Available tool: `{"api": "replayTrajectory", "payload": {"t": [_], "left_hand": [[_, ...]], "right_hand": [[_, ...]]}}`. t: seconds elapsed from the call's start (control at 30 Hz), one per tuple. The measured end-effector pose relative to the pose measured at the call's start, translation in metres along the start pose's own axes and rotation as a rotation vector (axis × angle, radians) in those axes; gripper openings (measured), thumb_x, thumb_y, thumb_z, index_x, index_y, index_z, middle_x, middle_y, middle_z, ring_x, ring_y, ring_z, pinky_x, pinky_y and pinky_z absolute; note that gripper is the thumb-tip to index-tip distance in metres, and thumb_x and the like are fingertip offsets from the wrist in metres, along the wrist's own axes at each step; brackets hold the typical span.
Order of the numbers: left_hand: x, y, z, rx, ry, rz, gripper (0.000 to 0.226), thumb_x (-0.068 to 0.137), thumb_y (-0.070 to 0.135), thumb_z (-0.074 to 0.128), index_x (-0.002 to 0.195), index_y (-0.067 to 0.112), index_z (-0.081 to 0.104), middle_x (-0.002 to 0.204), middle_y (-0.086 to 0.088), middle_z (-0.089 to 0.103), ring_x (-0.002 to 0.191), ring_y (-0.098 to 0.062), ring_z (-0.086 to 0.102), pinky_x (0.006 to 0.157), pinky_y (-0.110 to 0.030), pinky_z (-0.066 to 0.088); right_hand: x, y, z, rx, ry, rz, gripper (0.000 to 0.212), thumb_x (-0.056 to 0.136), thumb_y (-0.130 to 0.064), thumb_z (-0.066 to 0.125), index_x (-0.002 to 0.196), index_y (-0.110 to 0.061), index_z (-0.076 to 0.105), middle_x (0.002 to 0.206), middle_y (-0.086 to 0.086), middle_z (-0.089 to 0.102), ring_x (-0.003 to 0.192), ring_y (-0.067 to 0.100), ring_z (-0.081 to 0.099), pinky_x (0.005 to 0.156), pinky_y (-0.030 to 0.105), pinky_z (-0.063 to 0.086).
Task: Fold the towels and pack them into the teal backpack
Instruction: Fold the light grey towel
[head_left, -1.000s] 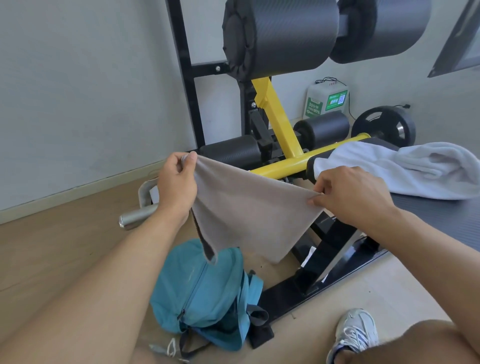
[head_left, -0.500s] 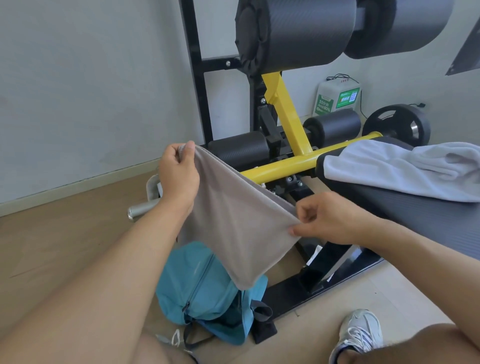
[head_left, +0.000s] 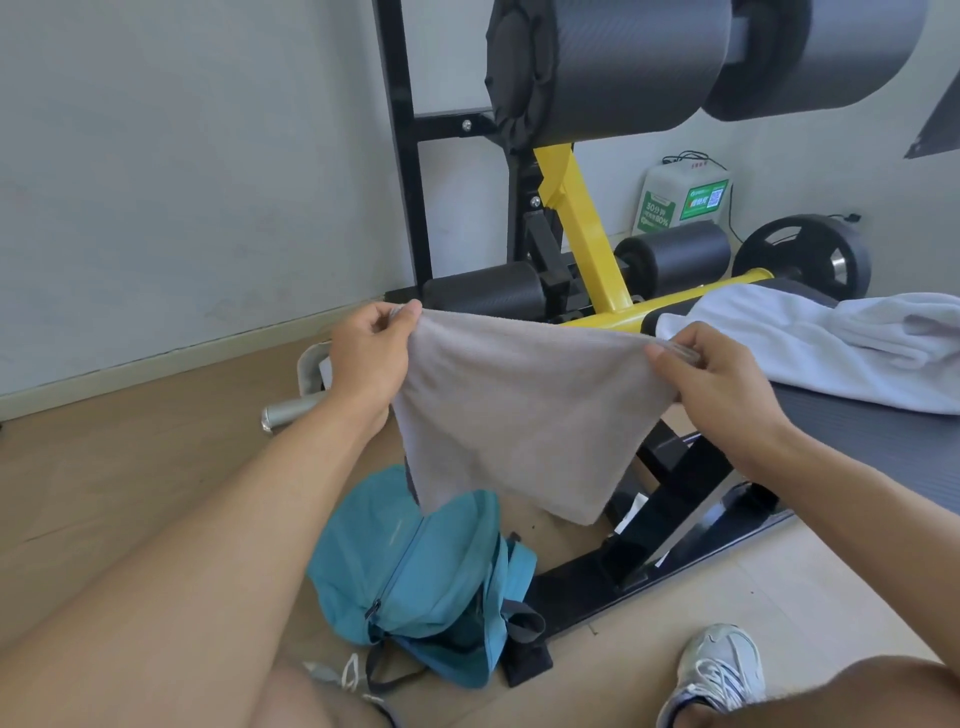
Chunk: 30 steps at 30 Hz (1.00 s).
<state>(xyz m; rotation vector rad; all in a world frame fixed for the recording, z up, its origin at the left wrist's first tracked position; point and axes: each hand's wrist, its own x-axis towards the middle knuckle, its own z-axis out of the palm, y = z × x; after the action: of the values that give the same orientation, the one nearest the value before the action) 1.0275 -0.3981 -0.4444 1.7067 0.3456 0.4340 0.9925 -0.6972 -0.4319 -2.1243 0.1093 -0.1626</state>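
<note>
Compared with half a second earlier, the right hand (head_left: 722, 395) has been moved up and outward, so that the soft grey-beige cloth towel (head_left: 524, 410) is now stretched nearly level between the two hands instead of sloping down to the right. The towel's top edge is drawn taut, where before it sagged diagonally. The left hand (head_left: 371, 358) is kept at about the same height as before.

One top corner of the grey-beige towel is pinched between the thumb and curled fingers of the left hand, and the other top corner is pinched in the same way by the right hand. The towel is held in the air, hanging down in front of the gym machine, with its lower edge just above the teal fabric backpack (head_left: 421, 587).

Two towels are counted: the held one, and one rumpled white terry towel (head_left: 815, 343) lying on the black padded bench (head_left: 883, 447) at the right. One backpack is seen, lying on the light wooden floor (head_left: 104, 478) below the hands, with its zip visible. Two hands are in view. One white laced sports shoe (head_left: 719, 670) is seen at the lower right. One black weight plate (head_left: 810, 254) is seen by the wall, and two large black foam rollers (head_left: 623, 67) are mounted at the top of the yellow-and-black steel machine frame (head_left: 582, 228).
</note>
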Motion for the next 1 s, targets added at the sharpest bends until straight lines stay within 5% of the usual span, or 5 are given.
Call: {"api": "replayTrajectory", "payload": {"t": [0.2, 0.37, 0.47, 0.63, 1.0], "left_hand": [[-0.007, 0.002, 0.004, -0.027, -0.047, -0.155, 0.029, 0.092, 0.040, 0.071, 0.070, 0.023, 0.065, 0.081, 0.003, 0.067, 0.084, -0.021, 0.061, 0.081, -0.041, 0.052], [-0.035, 0.017, 0.029, -0.056, -0.210, -0.089, 0.016, 0.090, 0.032, 0.078, 0.077, 0.023, 0.079, 0.082, 0.003, 0.074, 0.084, -0.023, 0.069, 0.066, -0.037, 0.059], [-0.052, 0.024, 0.038, -0.012, -0.331, -0.004, 0.007, 0.088, 0.031, 0.079, 0.082, 0.029, 0.083, 0.086, 0.002, 0.080, 0.093, -0.027, 0.075, 0.086, -0.054, 0.062], [-0.061, 0.030, 0.036, 0.060, -0.419, 0.116, 0.012, 0.093, 0.034, 0.073, 0.095, 0.028, 0.084, 0.092, 0.006, 0.081, 0.095, -0.020, 0.076, 0.085, -0.052, 0.063], [-0.070, 0.030, 0.035, 0.056, -0.513, 0.102, 0.013, 0.095, 0.033, 0.071, 0.095, 0.031, 0.084, 0.094, 0.007, 0.081, 0.098, -0.018, 0.076, 0.095, -0.052, 0.059]], "right_hand": [[-0.002, -0.008, 0.010, 0.358, 0.075, 0.160, 0.033, 0.092, -0.037, 0.071, 0.100, -0.006, 0.064, 0.088, 0.015, 0.067, 0.075, 0.021, 0.062, 0.059, 0.034, 0.050], [-0.020, -0.028, 0.021, 0.331, 0.034, 0.080, 0.016, 0.097, -0.024, 0.067, 0.112, -0.022, 0.060, 0.094, 0.012, 0.066, 0.074, 0.024, 0.069, 0.049, 0.029, 0.058], [-0.032, -0.038, 0.029, 0.330, -0.116, -0.040, 0.007, 0.099, -0.021, 0.065, 0.105, -0.018, 0.067, 0.094, 0.014, 0.070, 0.078, 0.023, 0.073, 0.060, 0.032, 0.063], [-0.041, -0.043, 0.036, -0.050, -0.332, -0.324, 0.033, 0.092, -0.027, 0.073, 0.121, -0.036, 0.060, 0.104, -0.019, 0.072, 0.092, -0.001, 0.071, 0.077, 0.024, 0.061], [-0.031, -0.038, 0.030, -0.173, -0.106, -0.456, 0.014, 0.091, -0.039, 0.072, 0.102, -0.034, 0.078, 0.096, -0.014, 0.058, 0.093, 0.002, 0.054, 0.079, 0.016, 0.044]]}}
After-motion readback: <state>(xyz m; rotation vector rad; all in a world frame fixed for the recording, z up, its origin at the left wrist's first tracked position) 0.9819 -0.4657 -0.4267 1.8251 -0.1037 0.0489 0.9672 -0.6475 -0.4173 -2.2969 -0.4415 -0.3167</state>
